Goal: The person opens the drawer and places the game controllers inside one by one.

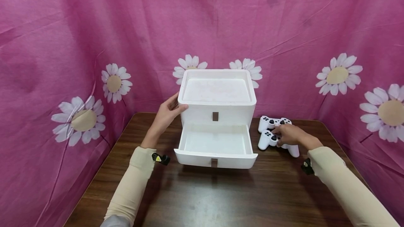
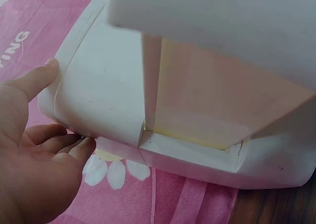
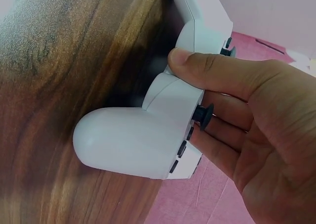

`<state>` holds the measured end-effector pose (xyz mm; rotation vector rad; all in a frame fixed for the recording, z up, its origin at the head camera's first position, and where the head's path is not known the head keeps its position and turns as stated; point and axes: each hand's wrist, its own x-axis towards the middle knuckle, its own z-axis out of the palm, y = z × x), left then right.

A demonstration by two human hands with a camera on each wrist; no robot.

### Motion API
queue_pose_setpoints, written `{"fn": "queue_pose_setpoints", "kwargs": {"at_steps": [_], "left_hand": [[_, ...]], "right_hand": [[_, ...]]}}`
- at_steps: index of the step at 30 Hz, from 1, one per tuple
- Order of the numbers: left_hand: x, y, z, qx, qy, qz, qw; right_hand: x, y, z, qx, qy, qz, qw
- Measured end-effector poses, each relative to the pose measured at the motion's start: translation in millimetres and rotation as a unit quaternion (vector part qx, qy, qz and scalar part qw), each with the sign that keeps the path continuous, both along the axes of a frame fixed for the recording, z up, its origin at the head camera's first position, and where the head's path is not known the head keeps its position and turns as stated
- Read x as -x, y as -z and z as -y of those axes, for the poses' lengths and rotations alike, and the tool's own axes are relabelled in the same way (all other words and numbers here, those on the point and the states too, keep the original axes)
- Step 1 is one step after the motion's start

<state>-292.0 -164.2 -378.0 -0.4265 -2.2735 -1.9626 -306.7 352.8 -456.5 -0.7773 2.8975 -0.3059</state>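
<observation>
A white two-drawer organizer [image 1: 199, 115] stands in the middle of the table, its lower drawer [image 1: 195, 159] pulled out and bare inside, its upper drawer pushed in. My left hand [image 1: 164, 115] holds the organizer's upper left side, thumb at the front corner and fingers against the side, as the left wrist view also shows. To the right, two white game controllers lie one behind the other. With thumb and fingers my right hand [image 1: 291, 135] pinches the middle of the nearer controller [image 3: 123, 140]. The farther controller [image 1: 263, 124] is partly covered by that hand.
The brown wooden table [image 1: 205, 199] runs under everything. Behind it and at both sides hangs a pink cloth [image 1: 217, 23] with white daisies. A shallow tray top [image 1: 217, 92] with a raised rim caps the organizer. The pulled-out drawer juts toward me.
</observation>
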Motion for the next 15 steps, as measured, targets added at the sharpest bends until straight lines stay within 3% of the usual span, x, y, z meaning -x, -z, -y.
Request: {"fn": "queue_pose_setpoints", "kwargs": {"at_steps": [15], "left_hand": [[0.8, 1.9, 0.3, 0.000, 0.001, -0.001, 1.0000]], "right_hand": [[-10.0, -32.7, 0, -0.027, 0.021, 0.001, 0.9994]]}}
